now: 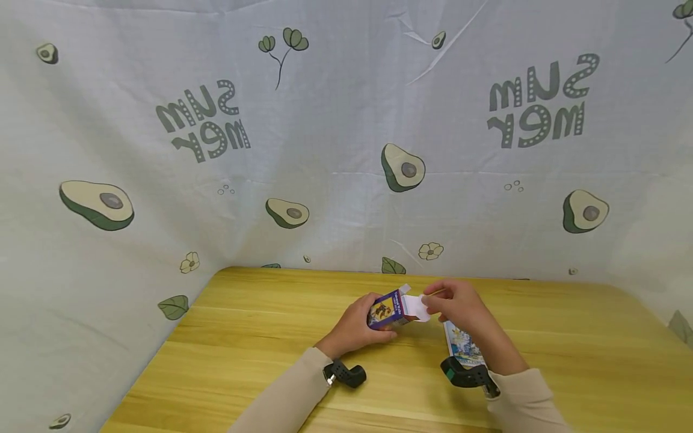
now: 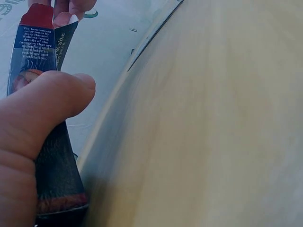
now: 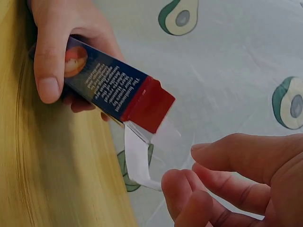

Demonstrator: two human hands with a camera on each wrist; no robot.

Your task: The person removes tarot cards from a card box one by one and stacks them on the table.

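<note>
My left hand [image 1: 357, 325] grips a small purple-blue card box [image 1: 385, 310], its thumb across one printed side. The box is tilted, its end with the flaps toward the right. A red side flap [image 3: 150, 105] and a long white lid flap [image 3: 137, 158] stand out from that end. At the lid flap's tip is my right hand [image 1: 460, 307], its fingers loosely bent. In the right wrist view its thumb stands apart from the fingertips, and one fingertip meets the flap's edge. What is inside the box is hidden.
A flat, white-edged item with a blue picture [image 1: 464, 346] lies on the wooden table [image 1: 260, 349], partly hidden under my right forearm. Black bands with camera mounts [image 1: 346, 374] sit on both wrists. Behind the table hangs a white curtain with avocado prints [image 1: 335, 150].
</note>
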